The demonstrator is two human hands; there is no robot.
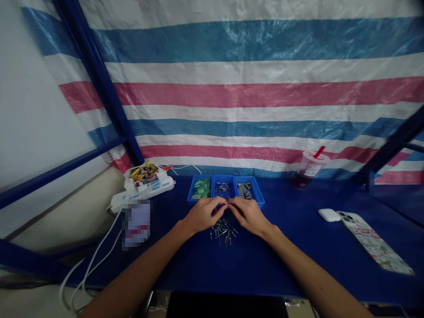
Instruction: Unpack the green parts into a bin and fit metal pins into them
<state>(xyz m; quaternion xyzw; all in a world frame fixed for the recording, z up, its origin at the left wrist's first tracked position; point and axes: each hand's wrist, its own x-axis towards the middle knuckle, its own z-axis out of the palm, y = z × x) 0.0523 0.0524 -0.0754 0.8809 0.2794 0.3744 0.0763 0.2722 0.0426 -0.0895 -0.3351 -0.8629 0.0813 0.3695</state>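
My left hand [204, 213] and my right hand [249, 213] meet fingertip to fingertip over the table, in front of the blue trays. Both are closed in a pinch; what they hold, if anything, is too small to make out. Just below them lies a loose pile of thin silver metal pins [224, 231], rivet-like in shape. Behind the hands, the left blue tray holds small green pieces [201, 188]. More thin metal pins [222, 187] lie in the middle tray, and short grey pieces [244, 191] fill part of the right tray [259, 194].
A white power strip [159, 189] with cables and a white box of wrapped packets [145, 173] stands at left, near a blurred packet [136, 224]. To the right are a drink cup [306, 170] with a red straw, a white earbud case [329, 215] and a phone [377, 242].
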